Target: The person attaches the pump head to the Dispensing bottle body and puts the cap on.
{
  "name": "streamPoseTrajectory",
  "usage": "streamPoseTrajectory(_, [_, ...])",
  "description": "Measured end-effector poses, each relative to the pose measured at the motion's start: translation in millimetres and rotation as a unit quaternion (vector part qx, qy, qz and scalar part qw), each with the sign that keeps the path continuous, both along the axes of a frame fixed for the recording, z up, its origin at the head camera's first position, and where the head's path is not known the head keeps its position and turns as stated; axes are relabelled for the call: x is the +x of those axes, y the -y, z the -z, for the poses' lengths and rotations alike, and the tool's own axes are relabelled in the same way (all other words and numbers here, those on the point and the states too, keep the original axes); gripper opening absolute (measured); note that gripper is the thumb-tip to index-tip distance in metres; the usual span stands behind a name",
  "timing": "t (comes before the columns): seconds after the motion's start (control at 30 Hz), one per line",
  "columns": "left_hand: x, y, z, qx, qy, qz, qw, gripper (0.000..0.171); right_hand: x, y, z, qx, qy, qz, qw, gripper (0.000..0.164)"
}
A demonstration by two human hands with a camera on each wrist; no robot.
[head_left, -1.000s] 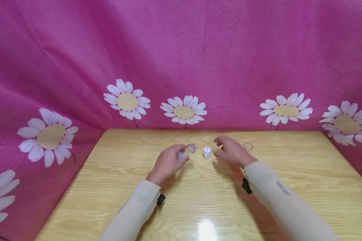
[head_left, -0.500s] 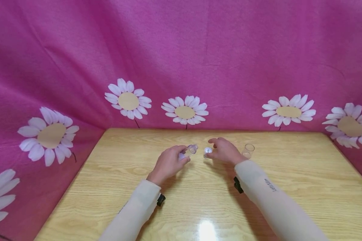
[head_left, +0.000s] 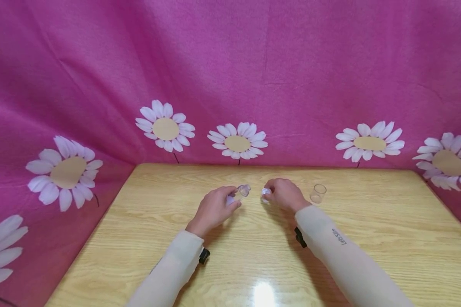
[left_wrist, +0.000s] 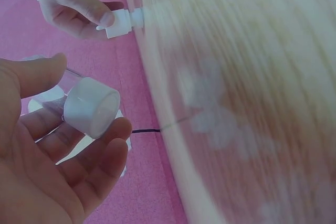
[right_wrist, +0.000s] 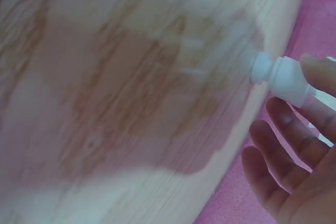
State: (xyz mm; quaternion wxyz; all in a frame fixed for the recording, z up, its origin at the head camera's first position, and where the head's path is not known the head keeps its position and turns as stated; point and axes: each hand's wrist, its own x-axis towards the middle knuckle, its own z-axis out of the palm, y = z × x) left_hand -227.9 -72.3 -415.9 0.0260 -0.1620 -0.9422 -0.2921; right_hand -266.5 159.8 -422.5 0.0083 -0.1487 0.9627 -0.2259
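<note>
My left hand (head_left: 215, 208) holds a small clear container with a white end (left_wrist: 92, 107) between thumb and fingers, raised over the wooden table. Its clear, narrowed end (head_left: 243, 190) points to the right in the head view. To the right of it, my right hand (head_left: 286, 195) pinches a small white stepped fitting (right_wrist: 289, 80) between thumb and index finger. The fitting's narrower round end faces the tabletop, while the other fingers stay loosely bent beside it in the right wrist view. A gap separates the two held pieces.
A clear, open-topped cylinder (head_left: 318, 194) stands on the table (head_left: 230, 256) just right of my right hand. Behind the table's far edge hangs a magenta cloth (head_left: 230, 64) with printed daisies, which also runs along the left and right sides.
My right hand has moved left to the white fitting and its fingers have closed on it. The clear cylinder has come out from behind that hand. My left hand has stayed nearly still.
</note>
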Motion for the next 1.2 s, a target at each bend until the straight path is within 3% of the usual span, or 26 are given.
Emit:
streamPoseTrajectory(0.47, [5.2, 3.7, -0.3, 0.0, -0.007, 0.004, 1.0, 0.041, -0.5, 4.5, 0.2, 0.018, 0.008, 0.0, 1.0, 0.03])
streamPoseTrajectory(0.63, [8.1, 0.2, -1.8, -0.009, 0.006, 0.01, 0.9999, 0.044, 3.2, -2.6, -0.7, 0.017, 0.011, 0.001, 1.0, 0.029])
streamPoseTrajectory(0.83, [9.9, -0.8, -5.9, -0.009, -0.006, 0.008, 0.9999, 0.042, 4.5, -8.6, -7.6, 0.003, 0.0, -0.014, 1.0, 0.027])
streamPoseTrajectory(1.2, [11.8, -3.7, -5.6, 0.002, -0.003, 0.013, 0.9999, 0.042, 17.2, -14.5, -12.7, -0.005, -0.007, -0.018, 1.0, 0.031])
